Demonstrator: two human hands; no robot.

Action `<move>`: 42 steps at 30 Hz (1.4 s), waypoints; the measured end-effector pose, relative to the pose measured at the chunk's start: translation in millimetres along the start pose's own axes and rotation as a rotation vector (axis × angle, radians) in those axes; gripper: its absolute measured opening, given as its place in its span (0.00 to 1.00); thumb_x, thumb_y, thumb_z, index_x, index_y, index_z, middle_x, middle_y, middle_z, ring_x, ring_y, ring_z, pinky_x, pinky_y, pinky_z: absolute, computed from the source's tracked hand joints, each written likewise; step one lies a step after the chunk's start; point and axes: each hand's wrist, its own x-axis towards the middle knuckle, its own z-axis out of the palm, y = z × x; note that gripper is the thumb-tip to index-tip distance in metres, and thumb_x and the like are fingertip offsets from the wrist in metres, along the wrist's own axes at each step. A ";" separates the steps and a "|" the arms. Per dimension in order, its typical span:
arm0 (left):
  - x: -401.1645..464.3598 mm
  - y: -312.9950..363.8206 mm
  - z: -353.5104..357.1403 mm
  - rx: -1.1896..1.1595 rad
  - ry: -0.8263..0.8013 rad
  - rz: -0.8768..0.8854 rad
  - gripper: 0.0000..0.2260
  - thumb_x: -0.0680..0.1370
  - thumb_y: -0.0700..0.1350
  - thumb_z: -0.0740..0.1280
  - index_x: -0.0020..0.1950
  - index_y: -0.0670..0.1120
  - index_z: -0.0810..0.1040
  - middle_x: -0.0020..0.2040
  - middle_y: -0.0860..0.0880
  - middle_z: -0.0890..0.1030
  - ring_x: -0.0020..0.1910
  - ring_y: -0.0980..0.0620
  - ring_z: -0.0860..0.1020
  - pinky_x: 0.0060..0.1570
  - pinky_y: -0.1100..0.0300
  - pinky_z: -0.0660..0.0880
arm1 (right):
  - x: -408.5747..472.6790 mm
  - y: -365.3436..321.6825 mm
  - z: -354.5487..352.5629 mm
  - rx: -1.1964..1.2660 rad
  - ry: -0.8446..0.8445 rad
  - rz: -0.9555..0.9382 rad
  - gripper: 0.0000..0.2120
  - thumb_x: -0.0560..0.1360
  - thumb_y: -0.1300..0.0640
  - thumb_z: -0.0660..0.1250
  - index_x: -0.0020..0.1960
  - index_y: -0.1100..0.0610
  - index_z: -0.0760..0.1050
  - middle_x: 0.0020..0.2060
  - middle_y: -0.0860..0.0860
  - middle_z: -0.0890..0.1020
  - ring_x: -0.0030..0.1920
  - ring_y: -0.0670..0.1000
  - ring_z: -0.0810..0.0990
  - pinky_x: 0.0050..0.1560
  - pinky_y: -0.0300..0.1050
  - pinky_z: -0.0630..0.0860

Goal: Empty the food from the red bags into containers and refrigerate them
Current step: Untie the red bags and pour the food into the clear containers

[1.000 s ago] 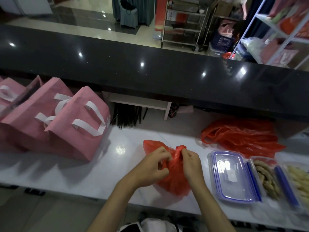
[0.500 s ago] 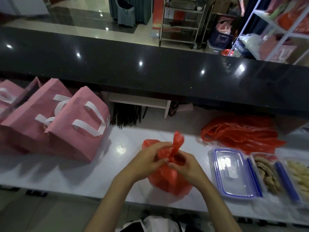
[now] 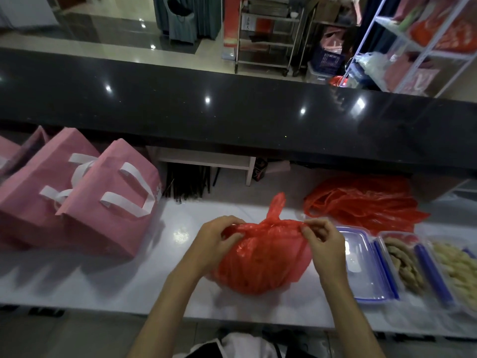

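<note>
Two bare hands work one full, rounded red plastic bag (image 3: 260, 259) sitting near the front edge of the white glossy bench (image 3: 108, 285), about midway along it.

- Left hand (image 3: 219, 244): fingers curled round the bag's gathered left rim, holding it.
- Right hand (image 3: 322, 241): thumb and fingertips pinching the right rim, drawn outward; one twisted handle ear stands up between the hands.
- Clear rectangular lidded container with blue clips (image 3: 361, 264): just right of the bag, partly behind the right hand.
- Two open clear containers of food: one with brown twisted pieces (image 3: 402, 262), one with pale pieces (image 3: 456, 267), toward the bench's right end.
- Heap of emptied red plastic bags (image 3: 361, 200): at the back edge, right of centre.
- Pink paper carrier bags with white handles (image 3: 85, 192): left end.

Judgement: the mouth is being pulled open; contents not visible. Risks: thin film may tear under the opposed pull, spilling food; the rounded bag may roll off the near front edge if released; the closed lid must come off before pouring.
</note>
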 end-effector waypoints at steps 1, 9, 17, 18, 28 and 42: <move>-1.9 -1.0 -1.5 -0.010 -0.004 -0.006 0.09 0.80 0.49 0.72 0.60 0.57 0.83 0.52 0.62 0.82 0.54 0.63 0.79 0.56 0.67 0.76 | -0.4 -1.6 -0.9 0.039 -0.078 -0.020 0.11 0.75 0.69 0.73 0.54 0.57 0.81 0.45 0.53 0.86 0.47 0.51 0.85 0.51 0.41 0.79; -3.2 5.3 -2.5 -0.101 0.112 -0.053 0.05 0.78 0.52 0.75 0.47 0.52 0.82 0.42 0.56 0.81 0.43 0.57 0.79 0.44 0.64 0.74 | 2.9 -10.7 18.4 -0.063 -0.078 -0.109 0.05 0.76 0.62 0.75 0.43 0.54 0.81 0.37 0.43 0.84 0.41 0.42 0.80 0.46 0.33 0.75; -10.6 4.1 -7.7 -0.552 0.301 -0.335 0.04 0.82 0.45 0.71 0.55 0.47 0.78 0.47 0.45 0.83 0.39 0.53 0.81 0.42 0.55 0.78 | 0.4 -1.7 14.8 0.251 0.005 0.130 0.08 0.78 0.58 0.73 0.54 0.52 0.77 0.47 0.51 0.83 0.48 0.49 0.81 0.50 0.41 0.78; -11.8 4.9 -5.9 -0.552 0.272 -0.339 0.07 0.80 0.48 0.74 0.56 0.50 0.79 0.49 0.44 0.84 0.40 0.50 0.82 0.43 0.54 0.79 | -3.6 -2.3 19.5 0.201 -0.081 0.114 0.11 0.76 0.58 0.75 0.55 0.54 0.77 0.47 0.49 0.85 0.45 0.46 0.83 0.49 0.38 0.79; -25.0 -7.7 -9.2 -0.465 0.512 -0.434 0.17 0.79 0.64 0.68 0.57 0.54 0.81 0.55 0.50 0.83 0.56 0.54 0.82 0.61 0.52 0.80 | -5.9 17.0 7.0 0.213 0.101 0.227 0.12 0.79 0.52 0.71 0.61 0.52 0.80 0.53 0.53 0.86 0.57 0.56 0.85 0.61 0.55 0.80; -27.5 15.4 60.8 -0.356 0.101 -0.312 0.07 0.86 0.50 0.63 0.57 0.64 0.77 0.58 0.57 0.83 0.62 0.58 0.80 0.69 0.44 0.77 | -44.2 3.3 -7.9 -0.008 -0.178 0.135 0.06 0.81 0.58 0.68 0.53 0.50 0.82 0.44 0.45 0.88 0.46 0.47 0.87 0.49 0.48 0.84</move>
